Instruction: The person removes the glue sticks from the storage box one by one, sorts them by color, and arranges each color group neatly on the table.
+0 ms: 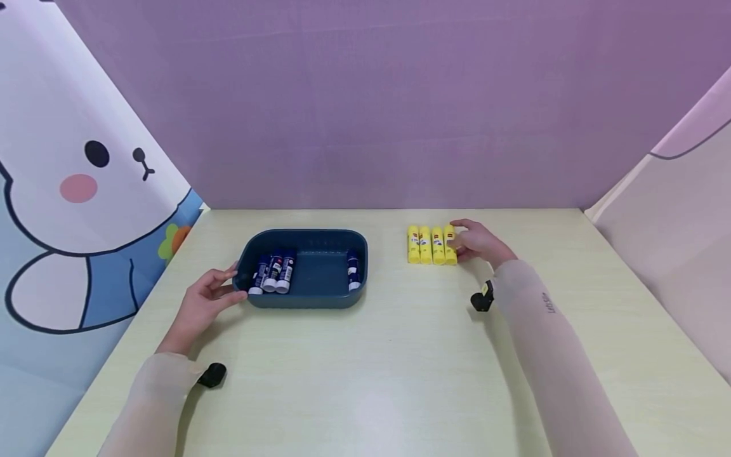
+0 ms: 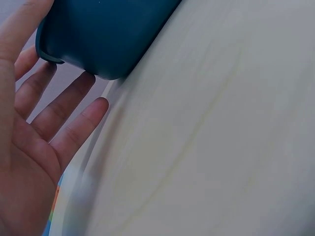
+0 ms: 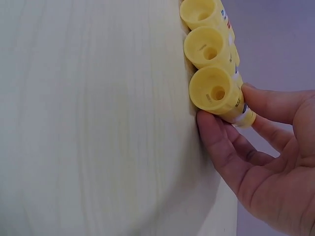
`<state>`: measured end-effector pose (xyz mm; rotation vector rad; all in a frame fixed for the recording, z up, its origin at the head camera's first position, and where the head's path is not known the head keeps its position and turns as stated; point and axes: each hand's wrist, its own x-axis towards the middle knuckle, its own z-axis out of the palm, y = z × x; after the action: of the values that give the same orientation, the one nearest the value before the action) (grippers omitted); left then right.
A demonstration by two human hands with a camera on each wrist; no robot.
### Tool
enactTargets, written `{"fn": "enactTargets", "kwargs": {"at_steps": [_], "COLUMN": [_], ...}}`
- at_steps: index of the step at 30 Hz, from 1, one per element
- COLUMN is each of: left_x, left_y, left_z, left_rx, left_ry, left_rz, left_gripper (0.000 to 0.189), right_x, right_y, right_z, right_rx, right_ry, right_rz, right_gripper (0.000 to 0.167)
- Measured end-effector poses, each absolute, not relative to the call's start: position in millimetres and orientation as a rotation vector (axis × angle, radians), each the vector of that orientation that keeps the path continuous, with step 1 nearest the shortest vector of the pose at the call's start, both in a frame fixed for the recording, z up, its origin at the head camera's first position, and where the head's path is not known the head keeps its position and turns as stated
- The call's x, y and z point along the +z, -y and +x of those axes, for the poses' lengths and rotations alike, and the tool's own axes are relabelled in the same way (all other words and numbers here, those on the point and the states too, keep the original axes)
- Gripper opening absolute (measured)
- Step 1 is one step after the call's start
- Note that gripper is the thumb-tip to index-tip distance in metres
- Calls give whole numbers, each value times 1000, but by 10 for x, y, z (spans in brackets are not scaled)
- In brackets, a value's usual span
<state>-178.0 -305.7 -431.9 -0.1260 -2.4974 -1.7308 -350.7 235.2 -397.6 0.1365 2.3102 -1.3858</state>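
Note:
A dark teal plastic basket (image 1: 308, 300) sits on the table, left of centre. Three blue glue sticks with white ends (image 1: 272, 271) lean together in its left part, and another blue glue stick (image 1: 353, 271) lies along its right wall. My left hand (image 1: 210, 298) rests against the basket's left end, thumb by the front corner; the left wrist view shows its fingers spread, with fingertips at the rim. Several yellow glue sticks (image 1: 425, 245) lie side by side in a row. At its right end, my right hand (image 1: 478, 244) pinches the outermost yellow glue stick (image 3: 216, 93) between thumb and fingers.
A pale wood-grain table (image 1: 365, 362) carries everything. Behind it hangs a purple cloth backdrop (image 1: 371, 108). To the left is a panel with a printed cartoon animal (image 1: 57, 209), and a light panel (image 1: 679, 222) stands on the right. Tabletop separates the basket from the yellow row.

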Motion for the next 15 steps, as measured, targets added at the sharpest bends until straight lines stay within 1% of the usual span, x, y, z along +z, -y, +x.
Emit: {"fn": "enactTargets", "kwargs": {"at_steps": [15], "left_x": [-4332], "left_y": [3065], "left_z": [-1784], "left_rx": [-1763], "left_ry": [2480], "left_rz": [-149], "left_gripper": [38], "right_x": [-4009], "right_y": [-2340], "right_z": [-3502], "right_rx": [-1376], "right_ry": [-2311], "right_rz": [118], "right_gripper": [72]}}
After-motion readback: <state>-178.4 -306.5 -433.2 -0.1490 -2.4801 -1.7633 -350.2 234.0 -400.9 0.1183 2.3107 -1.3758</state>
